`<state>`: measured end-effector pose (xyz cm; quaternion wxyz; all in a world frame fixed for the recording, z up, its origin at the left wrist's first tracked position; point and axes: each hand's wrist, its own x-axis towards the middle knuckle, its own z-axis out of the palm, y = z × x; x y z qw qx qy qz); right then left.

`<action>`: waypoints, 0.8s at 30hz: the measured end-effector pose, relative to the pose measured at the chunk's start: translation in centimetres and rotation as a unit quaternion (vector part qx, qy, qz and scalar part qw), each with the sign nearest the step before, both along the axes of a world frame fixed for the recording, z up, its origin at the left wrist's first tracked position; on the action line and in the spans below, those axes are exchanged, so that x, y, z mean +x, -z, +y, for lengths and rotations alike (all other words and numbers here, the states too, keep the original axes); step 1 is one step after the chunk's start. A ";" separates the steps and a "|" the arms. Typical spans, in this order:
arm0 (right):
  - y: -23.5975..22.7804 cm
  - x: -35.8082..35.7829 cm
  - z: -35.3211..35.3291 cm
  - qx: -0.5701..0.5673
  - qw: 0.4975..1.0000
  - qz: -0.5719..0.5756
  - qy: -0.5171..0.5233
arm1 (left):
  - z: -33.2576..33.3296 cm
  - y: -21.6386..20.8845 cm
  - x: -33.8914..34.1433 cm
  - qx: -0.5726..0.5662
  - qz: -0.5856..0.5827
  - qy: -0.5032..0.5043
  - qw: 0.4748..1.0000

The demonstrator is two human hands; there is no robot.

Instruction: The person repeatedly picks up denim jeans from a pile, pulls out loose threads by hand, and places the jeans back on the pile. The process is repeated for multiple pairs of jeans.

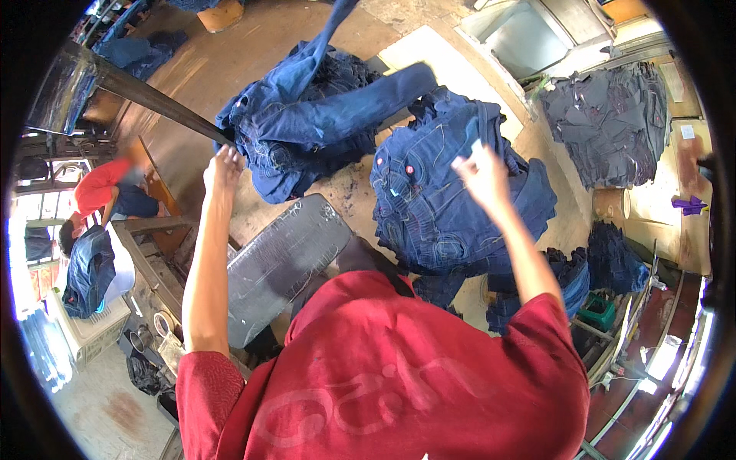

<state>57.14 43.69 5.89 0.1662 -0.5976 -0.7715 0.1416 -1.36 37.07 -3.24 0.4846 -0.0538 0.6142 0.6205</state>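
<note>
A pair of blue jeans [337, 115] lies over a heap of dark blue jeans [284, 165], one leg stretching right and the other up toward the top edge. My left hand [224, 170] is beside this heap's left side, fingers partly spread, with nothing visible in them. Over a second heap of jeans [429, 207] hovers my right hand [484, 178], its fingers curled together. A small pale spot shows at its fingertips; what it is, I cannot make out. Waistbands and round red tags show on this second heap.
A dark, worn padded bench [287, 264] stands before me. A dark pole [153, 96] slants in from the left. Grey garments [609, 123] are stacked at right, near a green basket [598, 310]. Another person in red [103, 188] bends at far left.
</note>
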 end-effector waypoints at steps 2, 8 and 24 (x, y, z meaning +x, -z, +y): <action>3.5 -3.2 -7.8 -0.060 0.996 -0.062 0.023 | -2.8 1.4 2.6 -0.051 0.024 0.007 0.998; 8.3 -5.9 -14.7 -0.030 0.967 -0.248 0.042 | -6.1 0.6 16.6 0.058 0.270 0.341 0.898; 0.9 -13.2 -16.4 -0.011 0.988 0.145 0.051 | 0.0 -2.1 33.1 0.189 -0.489 0.272 0.807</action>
